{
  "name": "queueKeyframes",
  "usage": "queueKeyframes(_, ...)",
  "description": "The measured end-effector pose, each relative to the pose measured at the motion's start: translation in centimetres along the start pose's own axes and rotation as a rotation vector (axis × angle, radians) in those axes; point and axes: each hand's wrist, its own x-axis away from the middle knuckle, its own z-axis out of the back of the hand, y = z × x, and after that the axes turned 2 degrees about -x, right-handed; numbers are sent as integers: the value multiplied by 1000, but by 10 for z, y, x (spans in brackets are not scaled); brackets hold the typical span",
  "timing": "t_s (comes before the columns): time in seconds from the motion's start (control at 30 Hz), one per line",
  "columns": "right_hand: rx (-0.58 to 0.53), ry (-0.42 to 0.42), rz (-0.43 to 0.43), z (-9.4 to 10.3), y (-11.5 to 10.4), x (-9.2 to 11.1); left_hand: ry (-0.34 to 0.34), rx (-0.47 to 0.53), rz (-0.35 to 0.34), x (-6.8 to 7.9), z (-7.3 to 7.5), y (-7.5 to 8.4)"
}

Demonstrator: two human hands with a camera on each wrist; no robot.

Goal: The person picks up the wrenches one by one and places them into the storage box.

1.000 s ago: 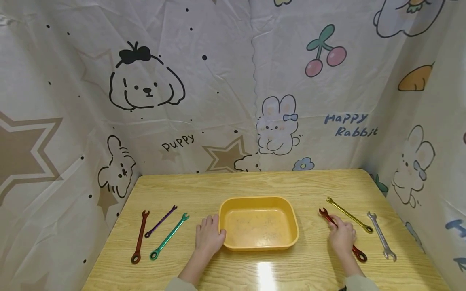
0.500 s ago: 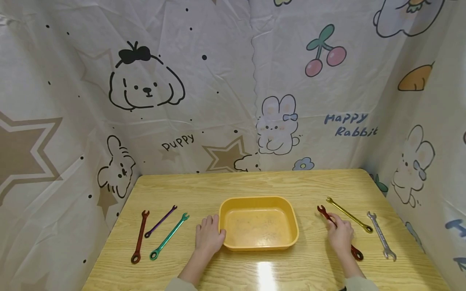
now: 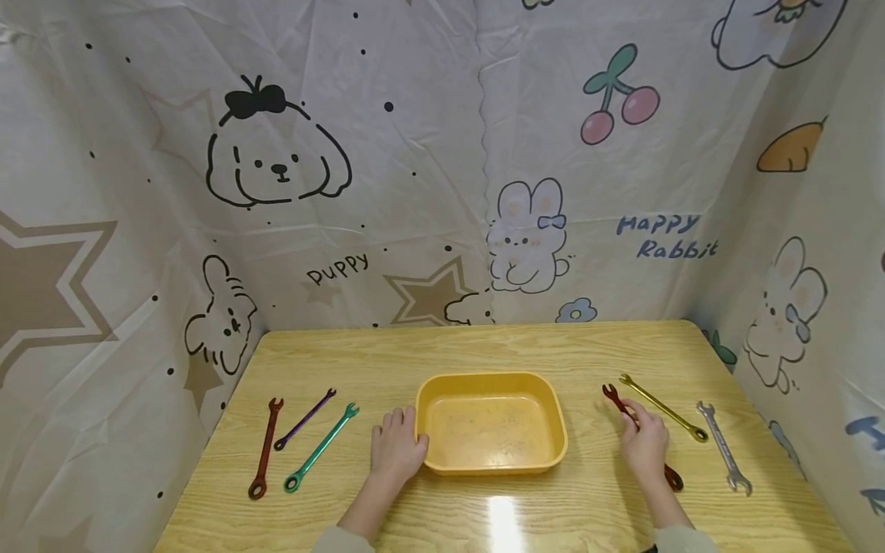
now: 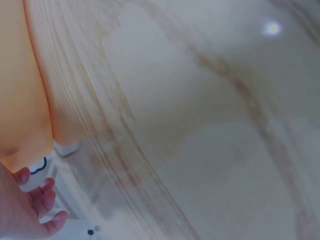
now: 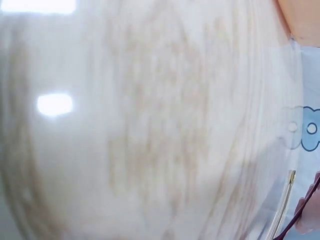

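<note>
In the head view my left hand (image 3: 399, 449) is at the left side of a yellow plastic tray (image 3: 492, 471), its thumb touching the rim. The left wrist view has the loosely bent fingers (image 4: 44, 202) below the tray wall (image 4: 22, 90). My right hand (image 3: 645, 444) holds a dark red ratcheting combination wrench (image 3: 674, 478) by its middle; the palm hides part of the shaft. Low in the right wrist view, the same wrench (image 5: 301, 212) slants across the fingers. Just beyond that hand lies a gold combination wrench (image 3: 664, 407).
A silver wrench (image 3: 724, 448) lies farther right. On the left are a red wrench (image 3: 266, 448), a purple wrench (image 3: 305, 418) and a green wrench (image 3: 321, 447). Printed cloth (image 3: 429, 153) hangs behind and beside the wooden table (image 3: 359, 353).
The right hand and the red wrench have shifted slightly left and away from me, and the wrench's ring end has come nearer the hand. The left hand and tray stay put.
</note>
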Motion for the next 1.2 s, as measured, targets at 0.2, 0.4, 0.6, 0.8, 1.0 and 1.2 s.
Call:
queueKeyframes(0.2, -34, -7, 11, -2, -3, -3, 2, 4, -1, 0, 0, 0)
queueKeyframes(0.4, -55, 27, 65, -4, -10, -4, 3, 5, 2, 0, -1, 0)
queueKeyframes(0.6, -56, 66, 135, -3, -23, -6, -3, 0, 2, 0, 0, 0)
queueKeyframes(0.8, -75, 36, 141, -5, -35, -9, -14, -16, 1, 0, 1, 0)
queueKeyframes(1.0, -95, 34, 196, -10, -43, -11, -23, -26, 0, 0, 4, 1)
queueKeyframes(1.2, -113, 37, 277, -17, -55, -10, -42, -29, 8, 0, 6, 3)
